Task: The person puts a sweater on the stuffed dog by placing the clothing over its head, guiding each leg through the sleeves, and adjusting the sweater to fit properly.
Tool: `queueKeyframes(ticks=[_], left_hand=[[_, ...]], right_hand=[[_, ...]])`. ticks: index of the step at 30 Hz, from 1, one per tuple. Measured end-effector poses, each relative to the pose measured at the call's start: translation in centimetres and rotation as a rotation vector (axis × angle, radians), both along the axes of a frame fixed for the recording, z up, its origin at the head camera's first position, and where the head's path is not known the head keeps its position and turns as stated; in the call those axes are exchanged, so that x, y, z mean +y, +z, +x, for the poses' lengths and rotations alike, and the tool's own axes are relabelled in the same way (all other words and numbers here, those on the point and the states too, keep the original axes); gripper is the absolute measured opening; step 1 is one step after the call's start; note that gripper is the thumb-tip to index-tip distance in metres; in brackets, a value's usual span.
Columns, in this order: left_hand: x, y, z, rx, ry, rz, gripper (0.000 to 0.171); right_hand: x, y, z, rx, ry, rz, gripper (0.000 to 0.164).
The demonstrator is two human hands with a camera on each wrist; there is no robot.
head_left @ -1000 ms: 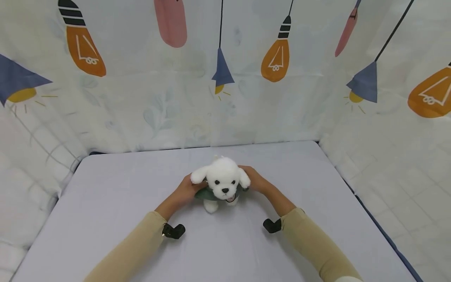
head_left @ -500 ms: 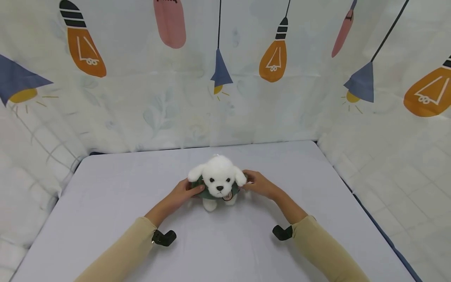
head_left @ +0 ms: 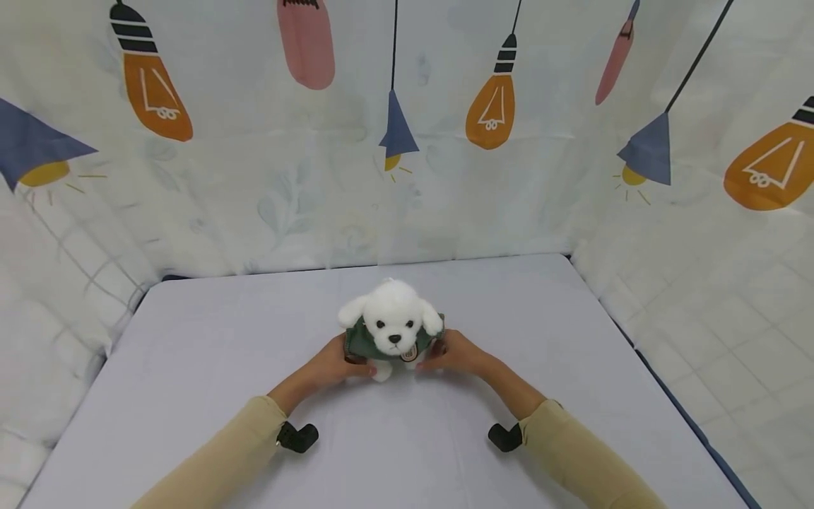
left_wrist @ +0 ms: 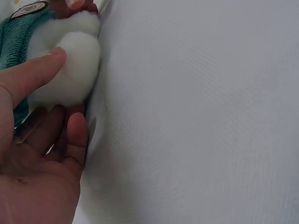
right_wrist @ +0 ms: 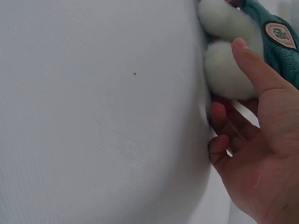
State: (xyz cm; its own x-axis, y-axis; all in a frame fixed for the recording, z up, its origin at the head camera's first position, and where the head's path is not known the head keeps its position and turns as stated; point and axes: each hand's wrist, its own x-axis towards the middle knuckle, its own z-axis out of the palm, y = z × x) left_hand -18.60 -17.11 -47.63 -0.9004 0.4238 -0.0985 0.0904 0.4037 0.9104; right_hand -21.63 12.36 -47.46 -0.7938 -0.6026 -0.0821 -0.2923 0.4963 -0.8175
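1. White plush puppy (head_left: 391, 326): stands upright near the middle of the table, face toward the camera, ears out to either side. It wears a green knitted sweater (head_left: 360, 341) with a small round badge (head_left: 411, 353) at the chest; both front paws rest on the tabletop.
2. Left hand (head_left: 333, 365): grasps the toy at its flank, low down. The left wrist view shows the thumb (left_wrist: 29, 74) laid across a white paw (left_wrist: 70, 70), with the other fingers tucked under it against the cloth.
3. Right hand (head_left: 456, 355): grasps the opposite flank at the same height. In the right wrist view the thumb (right_wrist: 254, 67) presses on a paw (right_wrist: 226, 70), and the fingers curl beneath.
4. Tan sleeves (head_left: 575, 459): cover both forearms; a small black wrist camera (head_left: 505, 437) sits at the right cuff, another at the left (head_left: 295, 437).
5. Table (head_left: 191, 339): covered with a pale lilac-grey cloth, lightly creased around the toy.
6. Backdrop curtain (head_left: 305, 184): white fabric printed with orange bulbs (head_left: 490, 116), blue lampshades and pink shapes, enclosing the table on three sides.
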Motion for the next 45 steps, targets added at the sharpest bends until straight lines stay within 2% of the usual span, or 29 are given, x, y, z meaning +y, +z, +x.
queueKeyframes(ticks=[3, 6, 11, 14, 19, 22, 25, 29, 32, 37, 41, 45], left_hand=[[0.2, -0.1, 0.1, 0.048, 0.009, -0.031, 0.074], [0.3, 0.0, 0.3, 0.060, 0.027, -0.055, 0.075], [0.7, 0.7, 0.5, -0.002, 0.060, -0.027, 0.070], [1.0, 1.8, 0.5, -0.048, 0.062, 0.049, 0.072], [1.3, 4.1, -0.1, -0.102, 0.040, 0.183, 0.072], [1.4, 5.4, -0.8, -0.123, 0.036, 0.182, 0.063], [1.4, 6.6, -1.3, -0.159, 0.060, 0.181, 0.056], [1.3, 8.3, -1.7, -0.180, 0.072, 0.206, 0.052], [1.4, 9.0, -1.8, -0.176, 0.045, 0.204, 0.050], [1.5, 8.9, -1.6, -0.176, 0.020, 0.198, 0.048], [1.2, 8.2, -1.6, -0.157, 0.046, 0.168, 0.045], [1.1, 7.8, -1.5, -0.107, 0.089, 0.118, 0.040]], right_hand=[[-0.5, -0.3, 0.1, 0.025, -0.012, -0.008, 0.043], [-0.9, -0.5, 0.1, 0.050, -0.042, -0.012, 0.036], [-1.0, 0.1, 0.2, 0.106, -0.106, -0.012, 0.030], [-1.3, 1.0, 0.2, 0.111, -0.135, -0.014, 0.030], [-1.9, 3.2, 0.3, 0.032, -0.202, -0.090, 0.038], [-2.1, 4.6, 0.3, -0.026, -0.251, -0.133, 0.040], [-2.3, 5.9, -0.1, -0.046, -0.279, -0.129, 0.041], [-2.5, 7.7, -0.8, -0.003, -0.264, -0.072, 0.045], [-2.7, 8.7, -1.2, 0.042, -0.226, -0.023, 0.048], [-2.8, 8.6, -1.5, 0.085, -0.184, 0.007, 0.048], [-2.5, 8.1, -1.4, 0.122, -0.186, 0.012, 0.043], [-2.5, 8.3, -1.1, 0.259, -0.170, 0.027, 0.039]])
